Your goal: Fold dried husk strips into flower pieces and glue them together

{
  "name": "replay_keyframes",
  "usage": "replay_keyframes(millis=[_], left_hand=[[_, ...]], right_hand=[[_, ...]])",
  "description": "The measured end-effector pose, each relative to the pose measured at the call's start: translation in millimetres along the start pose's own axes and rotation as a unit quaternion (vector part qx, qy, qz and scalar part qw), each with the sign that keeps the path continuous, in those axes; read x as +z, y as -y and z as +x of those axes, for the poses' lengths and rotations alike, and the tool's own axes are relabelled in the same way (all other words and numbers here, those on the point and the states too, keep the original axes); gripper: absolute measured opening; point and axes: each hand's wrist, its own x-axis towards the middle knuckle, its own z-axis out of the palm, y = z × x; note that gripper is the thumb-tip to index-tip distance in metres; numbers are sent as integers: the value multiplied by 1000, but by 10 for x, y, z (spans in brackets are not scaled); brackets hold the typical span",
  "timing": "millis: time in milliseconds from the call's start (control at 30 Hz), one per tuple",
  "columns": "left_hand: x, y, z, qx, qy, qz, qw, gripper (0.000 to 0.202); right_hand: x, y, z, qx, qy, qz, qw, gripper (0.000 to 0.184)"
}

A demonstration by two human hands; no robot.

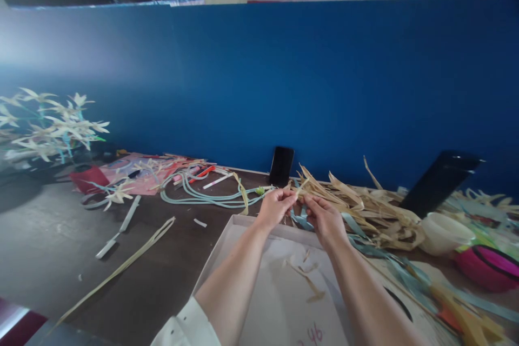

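Above the far edge of a shallow white cardboard box [221, 248], my left hand [277, 206] pinches a small pale strip of what looks like dried husk [299, 191]. Thumb and fingers of my right hand [323, 215] close on the same strip, close beside the left fingertips. Most of the strip is hidden by the fingers. A few husk scraps [310, 285] lie in the box below my forearms. Just right of my right hand spreads a pile of dried tan husks [365, 208], with blue-green ribbon [354, 225] among it.
Behind the hands a black phone [281, 166] leans against the blue partition [259, 86]. Coiled pale-green cord [194, 194] and pens lie left. Husk flowers [60, 124] stand far left in a red pot [90, 179]. A white bowl [444, 233] and pink container [486, 267] sit right.
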Motion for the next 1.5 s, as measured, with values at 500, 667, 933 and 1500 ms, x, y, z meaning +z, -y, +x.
replay_keyframes(millis=[500,667,933,1500], left_hand=[[6,-58,-33,-2,1,43,999,22],[13,-30,-23,-7,3,57,998,22],[30,38,5,-23,4,83,996,21],[-17,44,-19,-55,97,75,991,32]], right_hand=[[40,-19,-36,-20,20,-71,997,40],[49,-29,-38,-26,37,-65,997,40],[60,-27,-48,-41,30,-75,996,37],[-13,-36,6,-22,-1,2,1000,40]])
